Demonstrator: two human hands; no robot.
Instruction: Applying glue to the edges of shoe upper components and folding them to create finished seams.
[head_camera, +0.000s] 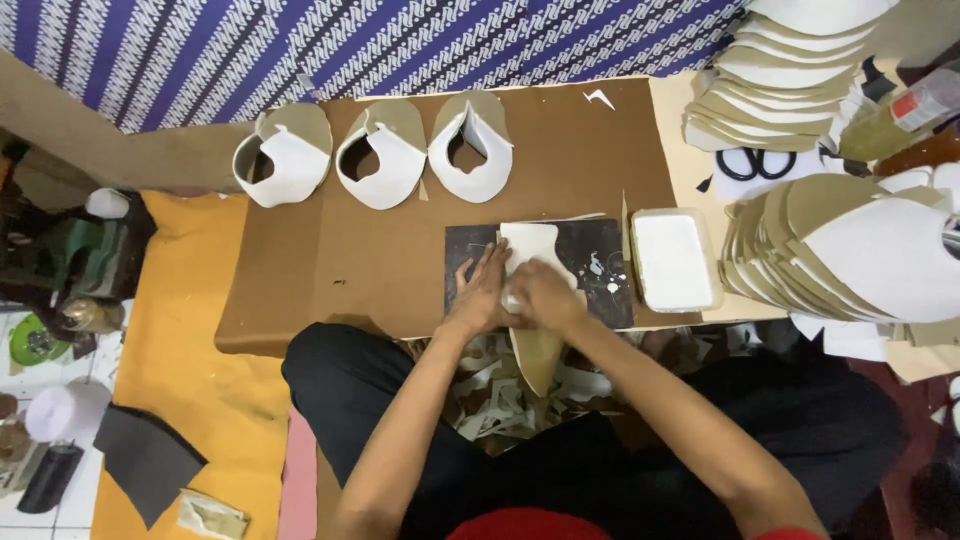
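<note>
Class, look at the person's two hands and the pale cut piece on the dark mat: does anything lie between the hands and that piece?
Nothing visible does. The left hand and right hand both press directly on the pale cut piece on the dark mat.

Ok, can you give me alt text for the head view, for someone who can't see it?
Seen from above, a seated person's left hand and right hand press a white cut-out piece onto a dark mat on a low brown board. Three folded white pieces line the far edge, a white tray sits right, and stacks of cut pieces beyond.
</note>
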